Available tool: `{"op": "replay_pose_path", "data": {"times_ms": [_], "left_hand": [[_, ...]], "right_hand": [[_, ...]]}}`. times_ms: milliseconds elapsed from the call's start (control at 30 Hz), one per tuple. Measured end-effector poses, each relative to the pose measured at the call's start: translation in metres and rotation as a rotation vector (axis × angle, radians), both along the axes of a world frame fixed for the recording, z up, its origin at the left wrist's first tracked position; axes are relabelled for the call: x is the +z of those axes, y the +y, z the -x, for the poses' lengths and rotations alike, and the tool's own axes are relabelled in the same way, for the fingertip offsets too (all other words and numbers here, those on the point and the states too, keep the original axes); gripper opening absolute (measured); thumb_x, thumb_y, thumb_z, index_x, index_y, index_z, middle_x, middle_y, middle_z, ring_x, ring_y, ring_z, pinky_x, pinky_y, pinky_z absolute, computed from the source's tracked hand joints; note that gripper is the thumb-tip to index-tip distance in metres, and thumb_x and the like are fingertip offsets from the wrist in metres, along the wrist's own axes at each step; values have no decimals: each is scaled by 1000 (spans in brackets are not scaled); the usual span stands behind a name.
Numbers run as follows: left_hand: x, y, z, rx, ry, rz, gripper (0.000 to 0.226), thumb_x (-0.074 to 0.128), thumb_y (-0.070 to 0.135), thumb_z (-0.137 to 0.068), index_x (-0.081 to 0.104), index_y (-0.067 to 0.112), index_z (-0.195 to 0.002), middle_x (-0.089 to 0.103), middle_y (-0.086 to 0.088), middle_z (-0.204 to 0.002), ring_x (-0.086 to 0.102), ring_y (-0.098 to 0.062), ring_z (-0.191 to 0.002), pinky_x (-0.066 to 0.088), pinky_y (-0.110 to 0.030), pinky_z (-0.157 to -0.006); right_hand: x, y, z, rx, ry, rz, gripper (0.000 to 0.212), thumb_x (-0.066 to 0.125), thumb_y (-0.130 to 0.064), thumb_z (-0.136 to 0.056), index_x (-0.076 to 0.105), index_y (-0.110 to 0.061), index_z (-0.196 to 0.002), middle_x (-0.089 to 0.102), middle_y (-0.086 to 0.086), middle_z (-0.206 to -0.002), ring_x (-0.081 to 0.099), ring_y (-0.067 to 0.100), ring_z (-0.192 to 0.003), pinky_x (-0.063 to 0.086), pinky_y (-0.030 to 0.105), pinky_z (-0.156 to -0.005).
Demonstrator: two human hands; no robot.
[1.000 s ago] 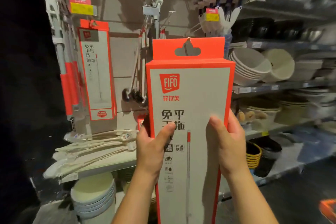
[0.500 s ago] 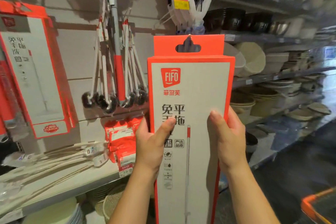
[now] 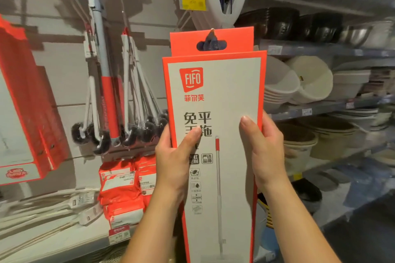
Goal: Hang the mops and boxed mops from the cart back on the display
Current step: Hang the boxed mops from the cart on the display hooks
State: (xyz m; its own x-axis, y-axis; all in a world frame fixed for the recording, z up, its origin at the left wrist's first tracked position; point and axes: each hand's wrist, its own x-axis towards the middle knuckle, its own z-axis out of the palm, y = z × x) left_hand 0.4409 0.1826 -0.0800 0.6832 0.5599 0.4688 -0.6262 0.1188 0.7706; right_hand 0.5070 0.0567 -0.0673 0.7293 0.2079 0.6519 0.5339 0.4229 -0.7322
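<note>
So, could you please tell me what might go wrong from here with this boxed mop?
The hole in the hang tab shows only something dark; no hook is plainly through it, so letting go could drop the boxed mop. The left hand and right hand grip low, so the top may sway. The hanging brushes beside its left edge might get knocked.

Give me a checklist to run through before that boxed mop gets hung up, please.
1. Grip: ok, the left hand and right hand each hold the box, thumbs on its front.
2. Box upright, tab on top: ok.
3. Is the hang hole clear: cannot tell, something dark shows through it.
4. Hole over a peg: cannot tell.
5. Free hook nearby: ok, a bare one shows up and left of the box.
6. Matching spot: ok, a similar hanging box is at far left.
</note>
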Motion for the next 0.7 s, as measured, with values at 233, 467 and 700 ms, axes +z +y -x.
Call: {"op": "replay_pose_path", "data": {"times_ms": [233, 467, 700], "left_hand": [[3, 27, -73, 48, 27, -29, 45, 75, 20, -72, 63, 7, -113, 75, -5, -97, 72, -16, -83, 55, -26, -65], [32, 77, -142, 0, -20, -78, 42, 65, 26, -68, 63, 10, -107, 76, 1, -88, 72, -11, -75, 54, -20, -59], [62, 134, -202, 18, -11, -132, 41, 65, 29, -71, 63, 15, -109, 76, 4, -88, 72, -10, -75, 54, -20, -57]], "right_hand": [[1, 26, -70, 39, 41, -36, 51, 57, -30, -81, 56, -10, -128, 72, -2, -108, 70, 16, -97, 57, 24, -68], [29, 78, -139, 7, -23, -74, 45, 57, -29, -81, 59, -10, -121, 74, -10, -99, 70, 9, -93, 54, 17, -67], [56, 134, -201, 16, -14, -97, 47, 58, -34, -78, 60, -12, -121, 73, -2, -104, 71, 15, -95, 56, 22, -71]]}}
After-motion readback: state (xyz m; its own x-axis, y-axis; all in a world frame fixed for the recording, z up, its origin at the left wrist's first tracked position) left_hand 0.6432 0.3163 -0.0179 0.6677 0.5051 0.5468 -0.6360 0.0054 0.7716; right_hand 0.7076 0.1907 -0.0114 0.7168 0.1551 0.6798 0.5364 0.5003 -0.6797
